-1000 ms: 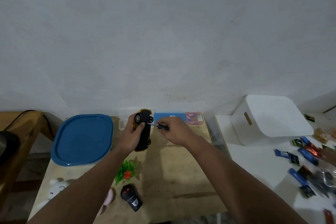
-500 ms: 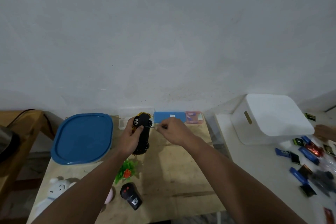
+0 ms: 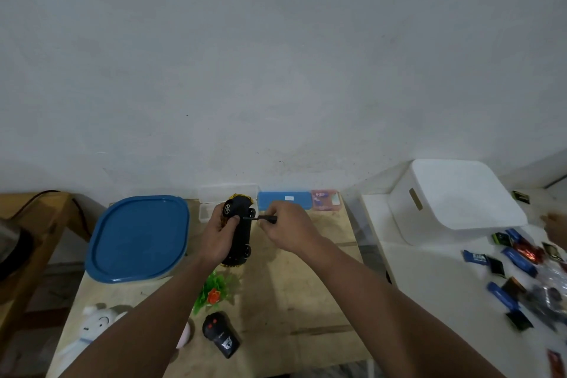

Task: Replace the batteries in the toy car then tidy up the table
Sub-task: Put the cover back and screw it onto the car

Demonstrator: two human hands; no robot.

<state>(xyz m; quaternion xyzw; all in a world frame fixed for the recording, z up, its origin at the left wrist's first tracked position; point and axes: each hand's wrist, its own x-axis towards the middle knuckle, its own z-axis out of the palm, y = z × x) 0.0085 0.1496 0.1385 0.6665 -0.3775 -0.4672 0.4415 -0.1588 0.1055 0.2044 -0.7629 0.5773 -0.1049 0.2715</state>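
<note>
We have the toy car [image 3: 237,232] turned belly-up and lifted off the wooden table [image 3: 306,301], toward its far edge, nose pointing away from us. Our left hand [image 3: 219,238] is wrapped around the car's left flank, thumb lying across the black underside, so the car is clamped firmly there. Our right hand [image 3: 290,228] pinches the dark handle of a small screwdriver [image 3: 262,218], whose thin shaft reaches left onto the underside near the front wheels; the tip seems to sit on a screw of the battery cover, though the spot is too small to be sure.

The car looks like light, hollow plastic, stiff enough to take a squeeze along its sides but with wheels that spin freely, so we do best to hold the body and keep fingers off the axles. The glossy shell may slip under twisting force, which is why a full wrap of the left hand suits it. The screw is tiny and would be easy to lose on the table.

Near us lie the black remote [image 3: 221,335] and a green plastic plant [image 3: 214,288]; a blue lidded tub [image 3: 138,238] sits to the left, and a blue case [image 3: 283,200] at the far edge.
</note>
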